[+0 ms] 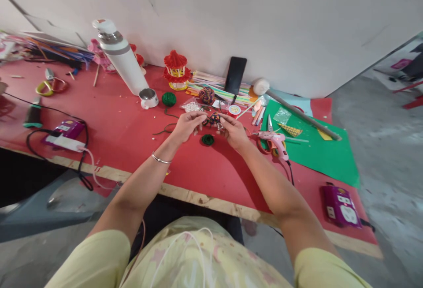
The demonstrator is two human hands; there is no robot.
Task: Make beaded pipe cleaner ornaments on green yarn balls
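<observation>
Over the middle of the red table, my left hand (189, 127) and my right hand (234, 132) are pinched closed on a small multicolored yarn piece (215, 118). It is dark with bright strands, and white beads hang near my right fingers. Its exact shape is too small to make out. Below it on the table lies a dark green yarn coil (208, 140). Behind my left hand are a green yarn ball (168, 99), with a strand trailing from it, and a bag of white beads (191, 105). A multicolored yarn ball (206, 95) sits just beyond my fingers.
A pink glue gun (276, 141) lies right of my right hand, near scissors on a green sheet (325, 155). A hammer (299, 111), a phone (235, 75), a red paper lantern (176, 69), a metal cup (148, 98) and a white flask (121, 61) stand or lie behind.
</observation>
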